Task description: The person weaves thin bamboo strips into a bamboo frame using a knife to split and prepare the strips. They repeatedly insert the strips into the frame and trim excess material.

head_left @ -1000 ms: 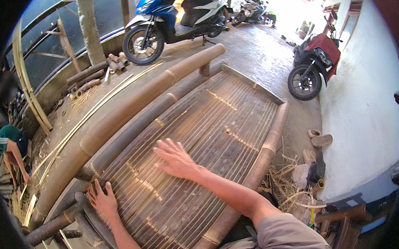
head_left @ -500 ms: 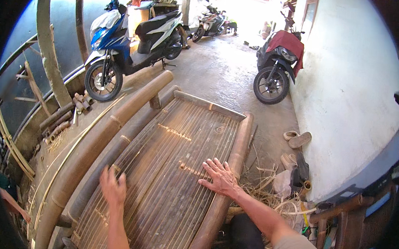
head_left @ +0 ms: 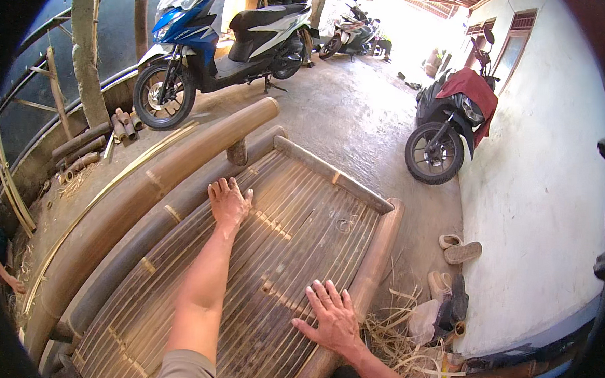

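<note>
Concrete floor point(head_left: 360, 123) runs under a shady porch, with a blue scooter point(head_left: 214, 41) and a red scooter point(head_left: 450, 121) parked on it. Right in front of you sits a bamboo bench point(head_left: 292, 250) made of thin slats with fat poles all around. Your left hand point(head_left: 229, 202) lies flat on the slats near the far left side, fingers loose and open — it grips nothing. Your right hand point(head_left: 333, 317) rests spread out on the near right edge, also gripping nothing. The slats look all laid side by side and tied down, so the seat seems nearly done. Loose strips point(head_left: 404, 345) lie beside it — maybe some tidying is left.
</note>
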Motion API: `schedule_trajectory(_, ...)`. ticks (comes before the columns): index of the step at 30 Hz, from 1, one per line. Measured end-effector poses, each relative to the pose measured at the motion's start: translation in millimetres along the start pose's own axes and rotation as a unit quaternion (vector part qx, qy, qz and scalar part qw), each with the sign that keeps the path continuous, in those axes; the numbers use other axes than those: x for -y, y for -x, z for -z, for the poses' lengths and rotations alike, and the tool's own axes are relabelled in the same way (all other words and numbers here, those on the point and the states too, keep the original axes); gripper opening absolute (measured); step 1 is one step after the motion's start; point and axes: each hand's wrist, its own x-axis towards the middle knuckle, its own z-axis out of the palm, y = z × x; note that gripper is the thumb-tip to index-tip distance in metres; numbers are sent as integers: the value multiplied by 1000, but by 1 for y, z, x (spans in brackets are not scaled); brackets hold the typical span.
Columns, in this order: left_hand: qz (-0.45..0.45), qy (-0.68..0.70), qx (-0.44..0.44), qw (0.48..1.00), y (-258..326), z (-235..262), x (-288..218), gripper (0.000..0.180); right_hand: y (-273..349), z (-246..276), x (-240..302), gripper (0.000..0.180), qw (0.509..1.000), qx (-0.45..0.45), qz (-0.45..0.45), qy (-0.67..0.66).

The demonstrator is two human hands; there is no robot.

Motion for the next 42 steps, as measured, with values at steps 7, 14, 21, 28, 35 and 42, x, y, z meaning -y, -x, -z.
schedule_trajectory(7,69,8,40,997,-5,4,-23,75,-2,4,2,84,1000,19,3,17)
schedule_trajectory(14,26,3,55,998,-12,-5,-25,78,-2,4,3,83,1000,17,0,9)
schedule_trajectory(21,-35,0,30,999,-45,-28,-54,75,-4,3,2,82,1000,9,2,9)
schedule_trajectory(28,42,-2,-14,999,-84,-62,-105,72,-6,13,6,77,1000,24,-3,-9)
schedule_trajectory(35,55,-34,-51,997,-117,-83,-119,64,-8,19,5,78,994,102,-34,-22)
schedule_trajectory(42,13,-10,-15,1000,-104,-81,-122,71,-7,25,2,74,998,18,8,-57)
